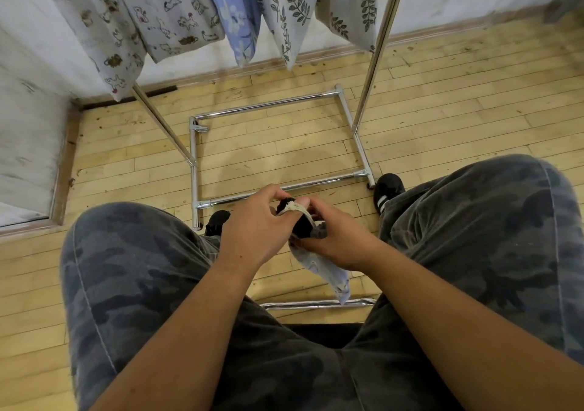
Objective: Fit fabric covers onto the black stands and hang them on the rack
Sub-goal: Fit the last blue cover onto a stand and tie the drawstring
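hung covers point(142, 15): upper left to top centre, printed cloths already on the rack; cats, blue floral, leaves.
left hand point(252, 221): centre frame, between the knees. Fingers curled, thumb and forefinger pinch the cover's pale rim at the stand's tip. Best job for it, I'd say: hold the rim stretched wide, don't let it roll.
black stand point(286, 203): dark tip pokes out between the two hands; the rest is hidden by cloth and fingers. Needs bracing so it doesn't twist while the rim goes over.
fabric cover point(328, 271): pale blue, bunched at the stand, tail hangs down toward lower centre. Barely on, only the mouth is engaged. Feed it down in small pulls, alternate sides, seam straight.
right hand point(335, 240): just right of the stand, fingers wrapped round stand and gathered cloth. Should slide back as the cloth advances.
rack point(376, 63): chrome upright, right of centre; base frame on the floor ahead. Hanging comes later.
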Demonstrator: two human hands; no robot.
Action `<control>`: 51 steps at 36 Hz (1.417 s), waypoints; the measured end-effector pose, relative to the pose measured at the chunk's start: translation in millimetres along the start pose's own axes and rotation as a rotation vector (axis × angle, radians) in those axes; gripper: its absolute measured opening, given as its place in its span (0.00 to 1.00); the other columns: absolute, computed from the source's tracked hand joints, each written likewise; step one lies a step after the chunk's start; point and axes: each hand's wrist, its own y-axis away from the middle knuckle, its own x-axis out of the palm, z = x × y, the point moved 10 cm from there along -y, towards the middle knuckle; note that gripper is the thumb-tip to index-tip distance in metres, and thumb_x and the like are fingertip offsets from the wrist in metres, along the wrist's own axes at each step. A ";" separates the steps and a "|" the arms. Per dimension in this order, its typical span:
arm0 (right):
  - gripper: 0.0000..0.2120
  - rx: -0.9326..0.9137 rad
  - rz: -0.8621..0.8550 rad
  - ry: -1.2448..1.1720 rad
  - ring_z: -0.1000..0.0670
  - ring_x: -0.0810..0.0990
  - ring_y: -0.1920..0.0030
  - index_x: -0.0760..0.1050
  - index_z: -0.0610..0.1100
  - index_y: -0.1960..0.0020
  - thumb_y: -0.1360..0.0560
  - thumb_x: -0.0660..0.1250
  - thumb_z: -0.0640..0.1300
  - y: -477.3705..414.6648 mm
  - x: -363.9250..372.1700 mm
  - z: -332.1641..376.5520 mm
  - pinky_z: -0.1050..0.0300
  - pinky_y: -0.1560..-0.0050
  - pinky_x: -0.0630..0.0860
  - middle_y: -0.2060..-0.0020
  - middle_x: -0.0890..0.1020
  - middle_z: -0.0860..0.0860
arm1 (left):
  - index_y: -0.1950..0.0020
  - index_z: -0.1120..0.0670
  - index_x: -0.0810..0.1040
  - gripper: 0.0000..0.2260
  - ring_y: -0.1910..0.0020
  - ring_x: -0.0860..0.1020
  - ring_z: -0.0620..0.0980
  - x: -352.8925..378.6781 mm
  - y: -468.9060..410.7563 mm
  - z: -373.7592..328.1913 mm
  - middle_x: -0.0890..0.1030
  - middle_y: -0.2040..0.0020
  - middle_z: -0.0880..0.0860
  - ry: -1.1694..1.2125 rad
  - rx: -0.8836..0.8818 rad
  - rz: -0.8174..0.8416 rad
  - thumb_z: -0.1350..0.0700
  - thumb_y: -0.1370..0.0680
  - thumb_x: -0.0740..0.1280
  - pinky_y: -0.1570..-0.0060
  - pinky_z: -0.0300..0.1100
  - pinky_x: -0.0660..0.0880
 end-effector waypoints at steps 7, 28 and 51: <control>0.26 -0.003 -0.060 -0.007 0.61 0.79 0.42 0.73 0.58 0.35 0.27 0.77 0.42 -2.2 -12.3 1.9 0.60 0.43 0.79 0.44 0.81 0.59 | 0.43 0.37 0.80 0.11 0.63 0.79 0.41 1.4 1.9 -10.3 0.82 0.61 0.42 0.024 0.114 -0.041 0.37 0.20 0.62 0.61 0.48 0.80; 0.27 -0.030 -0.146 0.152 0.53 0.78 0.42 0.74 0.57 0.33 0.29 0.76 0.43 -8.4 -12.8 -8.8 0.50 0.41 0.80 0.41 0.79 0.56 | 0.51 0.43 0.78 0.07 0.55 0.80 0.38 7.8 -2.8 -6.9 0.82 0.56 0.42 0.181 0.053 0.011 0.41 0.21 0.69 0.58 0.36 0.76; 0.30 -0.156 -0.325 0.118 0.56 0.72 0.34 0.72 0.57 0.27 0.26 0.77 0.50 6.8 -8.9 17.1 0.59 0.36 0.76 0.34 0.74 0.53 | 0.59 0.49 0.70 0.14 0.59 0.76 0.51 0.7 -3.1 -4.1 0.76 0.59 0.51 0.161 0.032 -0.081 0.42 0.19 0.64 0.62 0.44 0.72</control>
